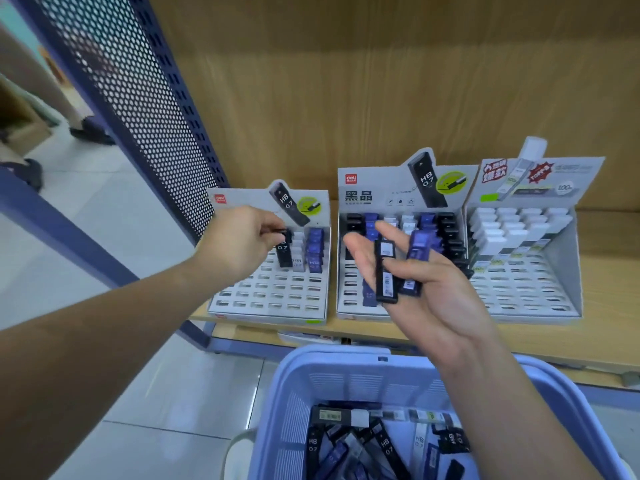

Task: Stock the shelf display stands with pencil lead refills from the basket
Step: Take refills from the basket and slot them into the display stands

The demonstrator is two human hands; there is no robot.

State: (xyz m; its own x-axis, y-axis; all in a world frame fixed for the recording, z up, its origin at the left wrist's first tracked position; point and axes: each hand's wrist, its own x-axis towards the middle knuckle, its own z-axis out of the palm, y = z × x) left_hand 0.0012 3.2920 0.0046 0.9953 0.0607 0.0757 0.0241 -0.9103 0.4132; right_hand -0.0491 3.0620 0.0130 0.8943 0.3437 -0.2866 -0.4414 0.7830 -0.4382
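My left hand [242, 239] pinches a black HB 0.7 lead refill [284, 249] by its top, upright over the back rows of the left display stand [270, 296]. My right hand [426, 289] is palm up in front of the middle display stand [349, 306]. A black refill [386, 271] and a blue refill [415, 261] lie across its fingers. The blue basket [346, 379] below holds several black, blue and clear refills [384, 441]. The left stand has a few white and blue refills in its back rows.
A third stand [568, 268] with white refills sits at the right on the wooden shelf [606, 258]. A perforated blue metal side panel [138, 109] rises at the left. Someone's feet [90, 129] are on the tiled floor beyond it.
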